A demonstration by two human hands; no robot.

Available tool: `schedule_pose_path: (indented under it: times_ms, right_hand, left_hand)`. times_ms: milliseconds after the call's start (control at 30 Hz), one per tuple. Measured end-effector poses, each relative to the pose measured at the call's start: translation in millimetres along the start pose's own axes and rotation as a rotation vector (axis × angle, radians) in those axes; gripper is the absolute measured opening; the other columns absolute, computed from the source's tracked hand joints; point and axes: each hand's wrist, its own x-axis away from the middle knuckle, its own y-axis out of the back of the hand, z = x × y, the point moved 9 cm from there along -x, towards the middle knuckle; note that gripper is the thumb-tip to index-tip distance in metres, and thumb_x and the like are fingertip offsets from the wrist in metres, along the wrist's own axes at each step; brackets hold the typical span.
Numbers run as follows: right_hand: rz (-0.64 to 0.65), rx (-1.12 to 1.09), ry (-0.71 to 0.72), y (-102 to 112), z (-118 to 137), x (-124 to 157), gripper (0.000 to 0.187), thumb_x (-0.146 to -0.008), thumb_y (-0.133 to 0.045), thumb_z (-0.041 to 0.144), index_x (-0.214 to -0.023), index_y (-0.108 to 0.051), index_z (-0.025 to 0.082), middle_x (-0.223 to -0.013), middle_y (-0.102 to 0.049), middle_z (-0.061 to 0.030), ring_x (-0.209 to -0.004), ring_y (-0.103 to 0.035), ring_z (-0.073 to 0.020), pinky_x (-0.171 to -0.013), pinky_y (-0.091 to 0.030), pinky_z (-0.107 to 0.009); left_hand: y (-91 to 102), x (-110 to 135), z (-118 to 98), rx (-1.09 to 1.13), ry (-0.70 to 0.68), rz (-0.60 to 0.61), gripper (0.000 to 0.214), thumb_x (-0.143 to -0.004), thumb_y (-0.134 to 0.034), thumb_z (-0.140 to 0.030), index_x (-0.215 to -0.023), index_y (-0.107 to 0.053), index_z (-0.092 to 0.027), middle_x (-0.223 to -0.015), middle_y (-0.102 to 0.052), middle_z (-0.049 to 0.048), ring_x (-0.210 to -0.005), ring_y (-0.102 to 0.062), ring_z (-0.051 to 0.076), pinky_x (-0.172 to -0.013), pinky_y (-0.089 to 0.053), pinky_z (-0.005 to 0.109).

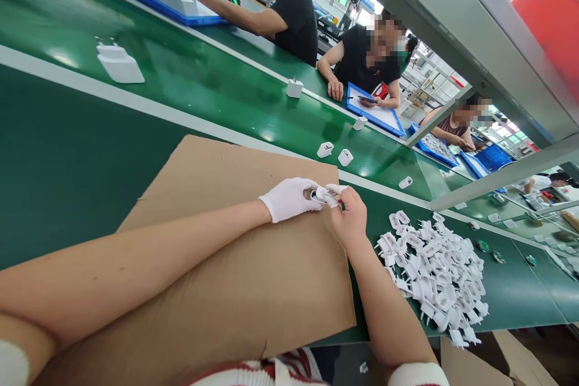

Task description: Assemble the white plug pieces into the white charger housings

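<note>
My left hand (pixel 292 199), in a white glove, pinches one side of a small white charger part (pixel 322 195) above the cardboard's right edge. My right hand (pixel 350 215) closes on its other side; white coverings show on its fingertips, while the palm and back are bare. Fingers hide much of the part, and its finer details are too small to make out. Right of my right forearm lies a heaped pile of white plug covers (pixel 434 265) with pins.
Brown cardboard (pixel 244 277) covers the table under my arms. Beyond it runs a green conveyor belt (pixel 253 105) carrying several white chargers (pixel 295 88). Small green circuit boards (pixel 499 257) lie past the pile. A grey metal frame (pixel 486 178) slants across at right. Co-workers sit opposite with blue trays (pixel 398 125).
</note>
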Motion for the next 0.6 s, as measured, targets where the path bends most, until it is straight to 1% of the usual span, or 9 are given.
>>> schedule_pose_path:
  times_ms: [133,233,267,333,433,500,533,567,600]
  right_hand:
    - [0.026,0.232,0.124,-8.0,8.9,-4.1,0.021,-0.085,-0.050,0.007,-0.086,-0.063,0.022,-0.087,-0.065,-0.0049,-0.084,-0.059,-0.0201,-0.072,-0.046,-0.028]
    - [0.038,0.343,0.182,-11.7,14.9,-6.5,0.023,-0.076,-0.049,0.001,-0.076,-0.055,0.023,-0.080,-0.060,-0.0025,-0.075,-0.052,-0.0185,-0.064,-0.037,-0.027]
    - [0.039,0.363,0.187,-11.9,16.8,-7.0,0.024,-0.073,-0.048,-0.001,-0.075,-0.053,0.023,-0.080,-0.060,-0.0020,-0.074,-0.051,-0.0181,-0.063,-0.035,-0.027]
    - [0.043,0.373,0.164,-12.1,19.0,-7.6,0.026,-0.070,-0.047,-0.002,-0.075,-0.052,0.023,-0.079,-0.060,-0.0011,-0.073,-0.050,-0.0172,-0.062,-0.033,-0.026]
    - [0.061,0.357,0.076,-14.1,17.8,-8.6,0.024,-0.069,-0.048,-0.001,-0.074,-0.053,0.022,-0.077,-0.059,0.0001,-0.070,-0.051,-0.0163,-0.060,-0.032,-0.025]
    - [0.073,0.326,0.016,-16.0,15.2,-10.4,0.024,-0.071,-0.049,0.000,-0.076,-0.058,0.022,-0.080,-0.063,-0.0004,-0.072,-0.056,-0.0166,-0.062,-0.037,-0.025]
    - [0.080,0.284,-0.015,-16.1,13.1,-11.5,0.025,-0.074,-0.050,0.001,-0.082,-0.062,0.022,-0.084,-0.067,-0.0009,-0.075,-0.059,-0.0170,-0.065,-0.041,-0.025]
    - [0.093,0.216,-0.048,-15.3,10.3,-12.1,0.027,-0.078,-0.052,0.004,-0.092,-0.066,0.022,-0.090,-0.071,-0.0014,-0.080,-0.064,-0.0175,-0.071,-0.047,-0.026]
    - [0.112,0.129,-0.080,-13.4,7.0,-11.7,0.030,-0.083,-0.055,0.009,-0.106,-0.069,0.024,-0.098,-0.075,-0.0018,-0.086,-0.068,-0.0181,-0.078,-0.051,-0.027]
  left_hand:
    - [-3.3,0.6,2.4,0.098,0.024,0.008,0.032,-0.073,-0.078,-0.044,-0.098,-0.077,-0.025,-0.093,-0.076,-0.0024,-0.086,-0.069,0.020,-0.082,-0.053,0.028]
    - [-5.7,1.0,-0.8,0.095,-0.027,0.013,0.035,-0.076,-0.078,-0.044,-0.107,-0.077,-0.027,-0.097,-0.077,-0.0036,-0.087,-0.070,0.019,-0.085,-0.053,0.027]
    - [-6.3,1.5,-3.3,0.062,-0.065,0.010,0.034,-0.080,-0.076,-0.044,-0.110,-0.077,-0.028,-0.097,-0.077,-0.0037,-0.087,-0.070,0.018,-0.085,-0.053,0.027]
    - [-7.3,2.9,-8.0,-0.080,-0.143,-0.009,0.032,-0.088,-0.070,-0.044,-0.115,-0.076,-0.030,-0.093,-0.075,-0.0017,-0.088,-0.069,0.020,-0.084,-0.052,0.029]
    - [-8.9,4.4,-9.2,-0.344,-0.181,-0.041,0.032,-0.095,-0.061,-0.046,-0.118,-0.075,-0.028,-0.090,-0.072,0.0038,-0.087,-0.068,0.024,-0.080,-0.050,0.032]
    - [-9.2,4.4,-9.1,-0.408,-0.165,-0.031,0.033,-0.097,-0.057,-0.047,-0.118,-0.074,-0.028,-0.094,-0.073,0.0057,-0.089,-0.069,0.025,-0.079,-0.050,0.033]
    - [-9.5,4.0,-9.6,-0.402,-0.155,-0.008,0.033,-0.096,-0.057,-0.049,-0.115,-0.075,-0.028,-0.097,-0.074,0.0055,-0.091,-0.070,0.025,-0.079,-0.050,0.033]
    - [-9.7,3.4,-10.1,-0.378,-0.141,0.026,0.032,-0.095,-0.059,-0.050,-0.111,-0.075,-0.029,-0.099,-0.075,0.0046,-0.092,-0.070,0.025,-0.079,-0.050,0.032]
    - [-9.4,2.5,-10.5,-0.346,-0.124,0.067,0.031,-0.092,-0.061,-0.052,-0.107,-0.076,-0.029,-0.099,-0.076,0.0033,-0.093,-0.071,0.025,-0.079,-0.050,0.032]
